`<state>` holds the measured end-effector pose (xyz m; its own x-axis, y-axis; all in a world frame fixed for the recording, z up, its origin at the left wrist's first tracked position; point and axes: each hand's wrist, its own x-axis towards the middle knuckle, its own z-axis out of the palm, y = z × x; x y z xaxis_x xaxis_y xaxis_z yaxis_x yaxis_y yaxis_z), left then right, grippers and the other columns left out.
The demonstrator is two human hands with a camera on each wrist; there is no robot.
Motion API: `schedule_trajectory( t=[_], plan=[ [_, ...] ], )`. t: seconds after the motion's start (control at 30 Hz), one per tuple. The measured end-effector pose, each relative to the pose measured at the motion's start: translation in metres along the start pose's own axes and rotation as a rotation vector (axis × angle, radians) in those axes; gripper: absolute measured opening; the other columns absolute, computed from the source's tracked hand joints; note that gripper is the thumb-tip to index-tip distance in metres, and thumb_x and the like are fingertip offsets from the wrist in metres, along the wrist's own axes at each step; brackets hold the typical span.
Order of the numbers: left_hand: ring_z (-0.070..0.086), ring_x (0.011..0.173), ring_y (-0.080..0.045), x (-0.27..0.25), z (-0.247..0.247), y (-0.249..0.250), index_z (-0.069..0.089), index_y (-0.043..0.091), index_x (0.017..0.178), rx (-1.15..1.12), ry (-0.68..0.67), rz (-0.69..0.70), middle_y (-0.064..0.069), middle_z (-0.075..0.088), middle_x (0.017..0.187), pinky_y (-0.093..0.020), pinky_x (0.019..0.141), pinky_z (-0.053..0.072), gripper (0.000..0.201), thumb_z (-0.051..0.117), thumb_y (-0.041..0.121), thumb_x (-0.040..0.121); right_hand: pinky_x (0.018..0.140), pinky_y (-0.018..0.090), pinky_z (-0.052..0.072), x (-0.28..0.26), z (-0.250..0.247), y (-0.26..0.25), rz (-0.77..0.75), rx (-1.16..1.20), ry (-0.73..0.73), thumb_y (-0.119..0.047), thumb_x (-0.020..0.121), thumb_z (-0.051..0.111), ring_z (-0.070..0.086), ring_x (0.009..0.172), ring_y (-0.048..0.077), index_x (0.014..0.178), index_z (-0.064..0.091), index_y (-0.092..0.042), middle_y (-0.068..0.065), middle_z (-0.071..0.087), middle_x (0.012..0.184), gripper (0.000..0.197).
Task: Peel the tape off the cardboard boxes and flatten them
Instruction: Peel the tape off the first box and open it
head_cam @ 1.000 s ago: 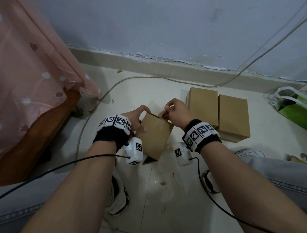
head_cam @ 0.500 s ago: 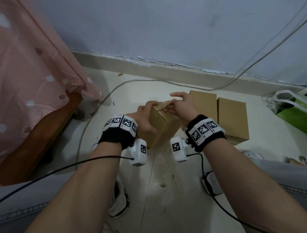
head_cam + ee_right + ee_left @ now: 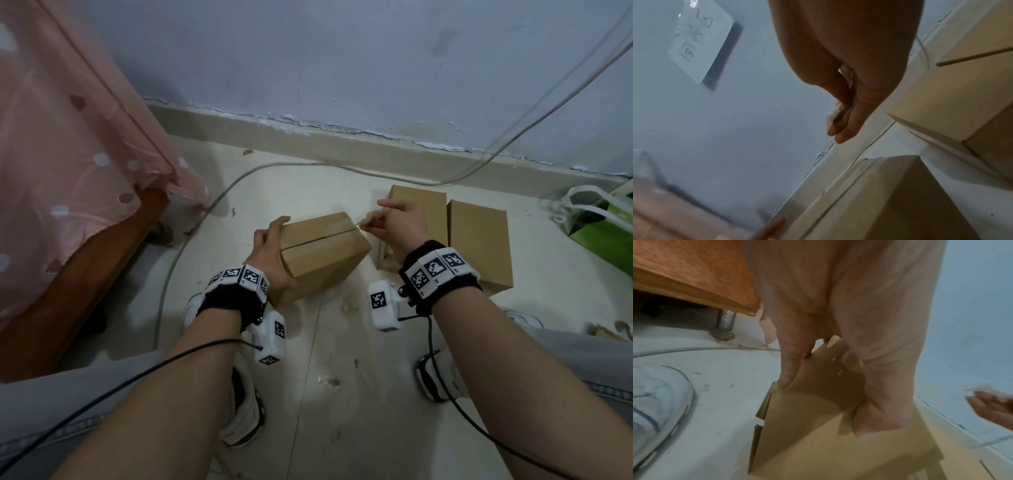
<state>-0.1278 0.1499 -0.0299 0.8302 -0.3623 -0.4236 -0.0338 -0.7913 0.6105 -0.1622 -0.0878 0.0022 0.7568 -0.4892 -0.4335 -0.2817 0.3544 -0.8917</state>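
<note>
A brown cardboard box (image 3: pixel 322 251) lies lengthwise on the floor between my hands, its top seam showing as a dark slit. My left hand (image 3: pixel 272 255) grips the box's left end, with the thumb on the near side and the fingers over the far edge (image 3: pixel 838 418). My right hand (image 3: pixel 397 222) is just off the box's right end and pinches a strip of clear tape (image 3: pixel 364 222) between thumb and fingers. The wrist view shows the pale tape (image 3: pixel 833 113) bunched at those fingertips.
Two more closed brown boxes (image 3: pixel 479 240) lie side by side to the right, behind my right hand. A pink curtain (image 3: pixel 68 144) and a wooden bed frame (image 3: pixel 68 291) stand at the left. Cables (image 3: pixel 274 168) cross the floor by the wall. A green bag (image 3: pixel 606 226) sits far right.
The box has been turned from standing tilted to lying lengthwise with the seam on top. My right hand has pulled away to the right with the tape strip, and the seam shows bare.
</note>
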Motion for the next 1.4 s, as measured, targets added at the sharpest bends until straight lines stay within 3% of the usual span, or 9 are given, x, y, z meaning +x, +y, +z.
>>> schedule_trajectory(
  t=[0.17, 0.3, 0.47, 0.57, 0.7, 0.83, 0.93, 1.1, 1.4],
  plan=[
    [0.038, 0.128, -0.039, -0.002, 0.002, -0.024, -0.001, 0.032, 0.152, 0.134, -0.034, -0.132, -0.011, 0.016, 0.144, -0.044, 0.1, 0.041, 0.13, 0.088, 0.013, 0.059, 0.061, 0.03, 0.059, 0.022, -0.014, -0.007, 0.017, 0.181, 0.145, 0.015, 0.088, 0.037, 0.065, 0.065, 0.029, 0.111, 0.057, 0.008, 0.02, 0.056, 0.075, 0.031],
    [0.018, 0.143, -0.036, -0.008, 0.005, -0.035, -0.017, 0.026, 0.152, 0.258, -0.124, -0.235, -0.012, 0.0, 0.155, -0.047, 0.11, 0.03, 0.143, 0.09, 0.041, 0.059, 0.072, 0.035, 0.058, 0.026, -0.018, -0.015, -0.01, 0.161, 0.106, -0.001, 0.092, 0.043, 0.06, 0.067, 0.027, 0.08, 0.058, -0.005, 0.015, 0.057, 0.077, 0.019],
    [0.004, 0.146, -0.032, 0.0, 0.007, -0.027, 0.012, 0.016, 0.15, 0.364, 0.01, -0.251, -0.004, -0.004, 0.157, -0.059, 0.116, 0.015, 0.131, 0.086, 0.06, 0.05, 0.084, 0.036, 0.058, 0.019, -0.01, -0.011, 0.023, 0.2, -0.042, -0.035, 0.102, 0.049, 0.071, 0.082, 0.025, 0.078, 0.053, -0.012, 0.014, 0.071, 0.097, 0.033],
    [0.003, 0.148, -0.027, 0.003, 0.017, -0.017, 0.002, 0.013, 0.153, 0.494, -0.035, -0.177, -0.007, 0.008, 0.157, -0.063, 0.115, -0.001, 0.134, 0.083, 0.054, 0.054, 0.078, 0.044, 0.061, 0.006, 0.0, -0.012, 0.042, 0.232, -0.104, -0.038, 0.103, 0.046, 0.073, 0.084, 0.037, 0.086, 0.048, -0.008, 0.023, 0.072, 0.089, 0.035],
    [0.01, 0.146, -0.029, 0.001, 0.033, -0.011, -0.007, 0.015, 0.153, 0.564, -0.062, -0.13, -0.011, 0.016, 0.153, -0.062, 0.116, -0.001, 0.138, 0.083, 0.052, 0.055, 0.065, 0.037, 0.059, 0.005, 0.005, -0.007, -0.053, -0.218, -0.074, -0.049, 0.097, 0.053, 0.063, 0.059, 0.025, 0.102, 0.056, -0.004, 0.009, 0.064, 0.07, 0.046],
    [0.013, 0.144, -0.031, 0.0, 0.039, -0.015, -0.011, 0.02, 0.152, 0.584, -0.05, -0.124, -0.01, 0.019, 0.149, -0.062, 0.116, -0.002, 0.148, 0.086, 0.057, 0.048, 0.075, 0.038, 0.055, 0.011, -0.007, 0.008, -0.149, -0.642, -0.057, -0.059, 0.082, 0.067, 0.062, 0.071, 0.014, 0.103, 0.064, -0.016, 0.002, 0.067, 0.085, 0.047],
    [0.015, 0.143, -0.032, 0.002, 0.039, -0.015, -0.009, 0.021, 0.152, 0.604, -0.04, -0.121, -0.01, 0.02, 0.148, -0.062, 0.116, 0.0, 0.144, 0.087, 0.055, 0.049, 0.088, 0.038, 0.053, 0.011, -0.012, 0.017, -0.111, -0.89, -0.114, -0.055, 0.082, 0.071, 0.063, 0.1, 0.02, 0.108, 0.063, -0.018, 0.004, 0.066, 0.112, 0.045],
    [0.021, 0.139, -0.032, 0.005, 0.04, -0.015, 0.005, 0.023, 0.149, 0.589, -0.023, -0.117, -0.01, 0.026, 0.142, -0.06, 0.117, 0.002, 0.129, 0.085, 0.049, 0.051, 0.086, 0.029, 0.044, 0.005, -0.004, 0.032, -0.078, -1.249, -0.263, -0.042, 0.089, 0.07, 0.057, 0.118, 0.023, 0.125, 0.06, -0.011, 0.004, 0.056, 0.132, 0.049],
    [0.028, 0.134, -0.031, 0.009, 0.036, -0.02, 0.019, 0.026, 0.139, 0.552, -0.014, -0.1, -0.008, 0.033, 0.135, -0.06, 0.116, 0.008, 0.116, 0.086, 0.051, 0.047, 0.078, 0.029, 0.051, 0.009, -0.004, 0.031, -0.14, -1.2, -0.181, -0.025, 0.087, 0.074, 0.066, 0.094, 0.021, 0.089, 0.073, -0.007, 0.006, 0.072, 0.1, 0.018]
  ],
)
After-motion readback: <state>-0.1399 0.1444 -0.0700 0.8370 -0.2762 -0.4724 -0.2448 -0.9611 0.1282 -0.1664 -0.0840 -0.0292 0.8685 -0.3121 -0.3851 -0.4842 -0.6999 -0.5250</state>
